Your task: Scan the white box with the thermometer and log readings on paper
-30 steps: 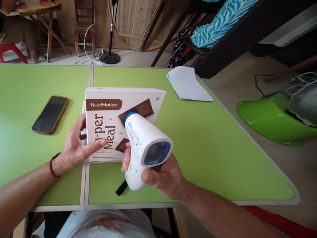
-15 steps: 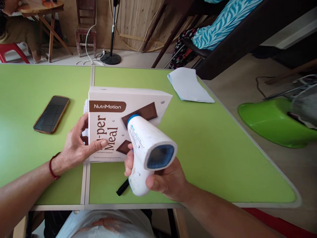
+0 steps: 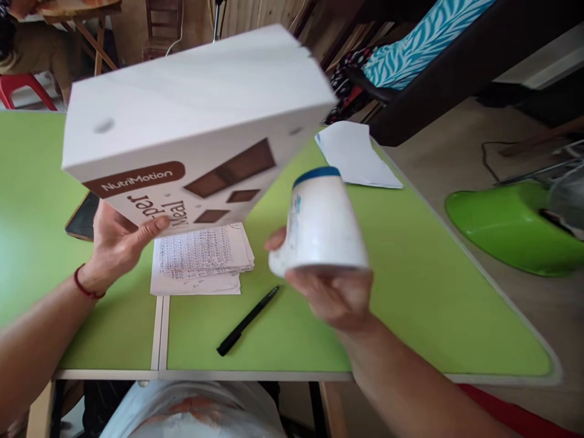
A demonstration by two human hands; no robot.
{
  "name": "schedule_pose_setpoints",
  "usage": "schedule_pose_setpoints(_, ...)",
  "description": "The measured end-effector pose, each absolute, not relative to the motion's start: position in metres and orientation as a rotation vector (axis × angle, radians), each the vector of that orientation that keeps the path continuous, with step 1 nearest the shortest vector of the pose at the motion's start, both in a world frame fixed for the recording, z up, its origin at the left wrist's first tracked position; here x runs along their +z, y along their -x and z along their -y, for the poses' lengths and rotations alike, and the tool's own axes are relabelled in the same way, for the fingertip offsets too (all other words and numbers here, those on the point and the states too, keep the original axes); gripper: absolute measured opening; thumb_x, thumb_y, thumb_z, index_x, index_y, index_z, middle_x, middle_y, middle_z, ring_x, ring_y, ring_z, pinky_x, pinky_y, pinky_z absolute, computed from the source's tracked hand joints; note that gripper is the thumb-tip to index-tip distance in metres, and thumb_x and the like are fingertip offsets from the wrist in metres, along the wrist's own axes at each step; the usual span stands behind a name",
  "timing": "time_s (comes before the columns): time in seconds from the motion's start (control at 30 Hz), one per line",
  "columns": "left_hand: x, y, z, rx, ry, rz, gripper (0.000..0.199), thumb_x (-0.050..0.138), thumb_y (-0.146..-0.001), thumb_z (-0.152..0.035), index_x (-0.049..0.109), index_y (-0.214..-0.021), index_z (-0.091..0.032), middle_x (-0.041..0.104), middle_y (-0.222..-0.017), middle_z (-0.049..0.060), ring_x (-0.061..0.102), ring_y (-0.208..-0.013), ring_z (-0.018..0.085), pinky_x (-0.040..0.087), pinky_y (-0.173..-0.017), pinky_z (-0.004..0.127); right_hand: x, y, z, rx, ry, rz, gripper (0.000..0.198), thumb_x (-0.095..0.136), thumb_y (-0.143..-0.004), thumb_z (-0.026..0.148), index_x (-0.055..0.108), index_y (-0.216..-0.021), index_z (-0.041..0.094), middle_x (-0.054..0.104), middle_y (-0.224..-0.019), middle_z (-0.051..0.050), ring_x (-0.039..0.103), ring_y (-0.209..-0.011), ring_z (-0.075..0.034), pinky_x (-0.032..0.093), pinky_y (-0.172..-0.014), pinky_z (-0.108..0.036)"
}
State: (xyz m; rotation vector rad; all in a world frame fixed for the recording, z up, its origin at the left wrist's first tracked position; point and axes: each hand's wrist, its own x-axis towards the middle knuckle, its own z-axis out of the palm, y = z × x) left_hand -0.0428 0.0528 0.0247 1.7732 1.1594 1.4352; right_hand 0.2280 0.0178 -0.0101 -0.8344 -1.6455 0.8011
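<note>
My left hand (image 3: 119, 234) grips the lower left edge of a white box (image 3: 196, 103) with a brown NutriMotion label, its thumb on the printed front. The box is tilted in the air, its blank white side facing up. To its right, my right hand (image 3: 335, 295) is wrapped around a white infrared thermometer (image 3: 326, 222) with a blue rim, held apart from the box. Beneath the box lies a stack of handwritten papers (image 3: 201, 261). A black pen (image 3: 247, 320) rests on the green table between the hands.
A phone (image 3: 81, 218) lies partly hidden behind the box. Folded white paper (image 3: 358, 153) sits near the table's far right edge. Beyond the green table (image 3: 433, 316) are a green plastic stool (image 3: 511, 225) on the right and a seated person (image 3: 39, 52) at the far left.
My left hand has lifted and tipped the box up and left, uncovering the papers and the pen. My right hand has moved right with the thermometer, away from the box.
</note>
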Motion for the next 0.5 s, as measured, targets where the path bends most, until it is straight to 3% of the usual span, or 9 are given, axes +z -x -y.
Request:
schedule_pose_setpoints(0.07, 0.017, 0.048, -0.065, 1.481, -1.741, -1.099, 0.054, 0.073, -0.076, -0.057, 0.056, -0.116, -0.023, 0.064, -0.114, 0.006, 0.059, -0.112, 0.028, 0.05, -0.1, 0.046, -0.02, -0.236, -0.037, 0.549, 1.007, 1.765, 0.04, 0.064, -0.083, 0.032, 0.055, -0.122, 0.026, 0.064, -0.106, -0.009, 0.062, -0.095, -0.024, 0.057, -0.076, -0.042)
schedule_pose_setpoints(0.17, 0.007, 0.051, -0.076, 1.455, -1.686, -1.066, 0.064, 0.074, -0.074, -0.058, 0.051, -0.124, -0.025, 0.059, -0.125, 0.006, 0.057, -0.116, 0.028, 0.049, -0.101, 0.046, -0.038, -0.248, -0.06, 0.291, 1.214, 1.896, 0.05, 0.059, -0.085, 0.042, 0.051, -0.131, 0.022, 0.061, -0.118, -0.014, 0.059, -0.107, -0.028, 0.052, -0.088, -0.05)
schedule_pose_setpoints(0.33, 0.003, 0.049, -0.078, 1.373, -1.656, -1.13, 0.064, 0.074, -0.071, -0.063, 0.054, -0.118, -0.023, 0.06, -0.121, 0.007, 0.058, -0.114, 0.029, 0.049, -0.101, 0.048, -0.057, -0.255, -0.073, 0.118, 1.299, 2.036, 0.042, 0.055, -0.087, 0.048, 0.061, -0.119, 0.02, 0.07, -0.101, -0.012, 0.063, -0.095, -0.029, 0.048, -0.087, -0.053)
schedule_pose_setpoints(0.5, -0.006, 0.055, -0.085, 1.324, -1.65, -1.063, 0.064, 0.081, -0.069, -0.051, 0.052, -0.121, -0.026, 0.056, -0.129, 0.006, 0.055, -0.118, 0.028, 0.054, -0.092, 0.04, -0.057, -0.251, -0.073, 0.12, 1.284, 2.102, 0.038, 0.055, -0.087, 0.047, 0.065, -0.111, 0.02, 0.072, -0.096, -0.011, 0.064, -0.091, -0.028, 0.045, -0.085, -0.05)
